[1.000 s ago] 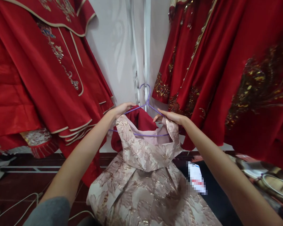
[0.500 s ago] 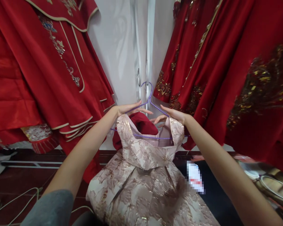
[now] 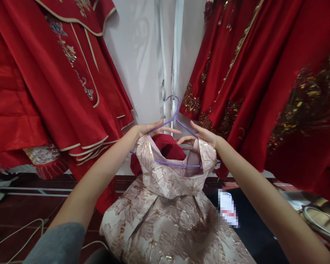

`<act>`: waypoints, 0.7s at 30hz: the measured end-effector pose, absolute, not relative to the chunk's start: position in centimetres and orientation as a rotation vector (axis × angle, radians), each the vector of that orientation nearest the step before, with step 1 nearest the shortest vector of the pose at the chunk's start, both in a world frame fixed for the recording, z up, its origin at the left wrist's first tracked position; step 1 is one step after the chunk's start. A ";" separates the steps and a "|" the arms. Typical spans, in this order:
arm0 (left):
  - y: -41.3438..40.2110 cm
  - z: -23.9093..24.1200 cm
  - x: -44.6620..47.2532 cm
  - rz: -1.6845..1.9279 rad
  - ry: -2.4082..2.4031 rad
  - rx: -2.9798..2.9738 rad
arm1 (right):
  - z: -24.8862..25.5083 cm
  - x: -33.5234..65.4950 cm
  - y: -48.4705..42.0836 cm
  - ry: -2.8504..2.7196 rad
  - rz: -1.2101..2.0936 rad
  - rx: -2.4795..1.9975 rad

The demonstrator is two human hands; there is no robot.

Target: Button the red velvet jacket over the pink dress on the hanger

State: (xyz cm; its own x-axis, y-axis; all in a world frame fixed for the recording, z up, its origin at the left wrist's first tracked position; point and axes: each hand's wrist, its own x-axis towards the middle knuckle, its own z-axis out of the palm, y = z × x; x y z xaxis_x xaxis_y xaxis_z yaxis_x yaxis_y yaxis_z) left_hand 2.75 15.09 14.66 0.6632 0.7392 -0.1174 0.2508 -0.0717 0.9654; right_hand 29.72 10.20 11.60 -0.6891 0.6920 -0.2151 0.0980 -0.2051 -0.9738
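Observation:
A pale pink dress (image 3: 170,216) with a shiny gold floral pattern hangs on a thin purple hanger (image 3: 177,110) in front of me. My left hand (image 3: 151,129) holds the hanger's left arm by the dress's left strap, thumb along the top and fingers reaching behind. On the other side, my right hand (image 3: 205,135) grips the right arm of the hanger beside the right strap, its fingers partly hidden behind the neckline. The hanger's lower bar crosses the open neckline. Behind the collar shows a dark red bow-like piece of fabric (image 3: 169,146); whether it belongs to the dress, I cannot tell.
Red embroidered garments (image 3: 71,80) hang at the left, and red gowns with gold sequins (image 3: 231,73) at the right. White panels (image 3: 137,55) stand between them. A white cable (image 3: 22,231) lies on the dark floor at lower left. A blurred white label (image 3: 227,207) is at right.
The view has shifted very slightly. The front neckline and the hanger's lower bar sit a little lower and tilt a bit. Both hands keep their hold.

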 end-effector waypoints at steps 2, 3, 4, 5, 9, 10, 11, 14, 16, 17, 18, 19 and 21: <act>15.8 14.4 2.5 0.500 0.815 1.618 | 11.5 29.8 10.2 -1.697 1.971 -0.916; 16.1 14.3 2.3 0.502 0.808 1.610 | 11.3 29.8 10.1 -1.717 1.992 -0.891; 16.5 14.2 2.1 0.493 0.800 1.602 | 11.2 29.7 10.0 -1.730 2.003 -0.860; 16.8 14.1 1.9 0.470 0.790 1.593 | 11.1 29.7 10.0 -1.735 1.995 -0.831; 17.6 14.1 1.7 0.283 0.663 1.544 | 10.9 29.3 9.5 -1.717 1.922 -0.795; 17.6 14.2 1.9 0.214 0.589 1.532 | 10.9 29.2 9.5 -1.716 1.938 -0.783; 17.7 14.3 2.1 0.145 0.501 1.521 | 10.8 29.1 9.5 -1.719 1.974 -0.761; 17.8 14.5 2.7 -0.027 0.252 1.493 | 10.6 29.1 9.9 -1.738 2.110 -0.668; 17.7 14.6 2.9 -0.080 0.190 1.478 | 10.3 29.3 10.2 -1.725 2.142 -0.629; 17.7 14.6 2.9 -0.085 0.191 1.473 | 10.2 29.4 10.3 -1.711 2.139 -0.621; 17.6 14.6 2.9 -0.080 0.206 1.471 | 10.0 29.4 10.5 -1.696 2.127 -0.619; 17.5 14.6 2.8 -0.066 0.227 1.471 | 9.8 29.5 10.5 -1.686 2.107 -0.623; 17.3 14.5 2.8 -0.023 0.267 1.476 | 9.7 29.6 10.5 -1.687 2.046 -0.645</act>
State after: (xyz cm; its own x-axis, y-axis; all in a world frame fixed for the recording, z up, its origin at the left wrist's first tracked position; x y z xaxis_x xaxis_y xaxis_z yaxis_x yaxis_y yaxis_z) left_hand 2.79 17.31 14.47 0.9703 0.1475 -0.1920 0.1785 0.0997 0.9789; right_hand 29.57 10.55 9.72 -0.8093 0.5801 -0.0920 -0.0202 -0.1840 -0.9827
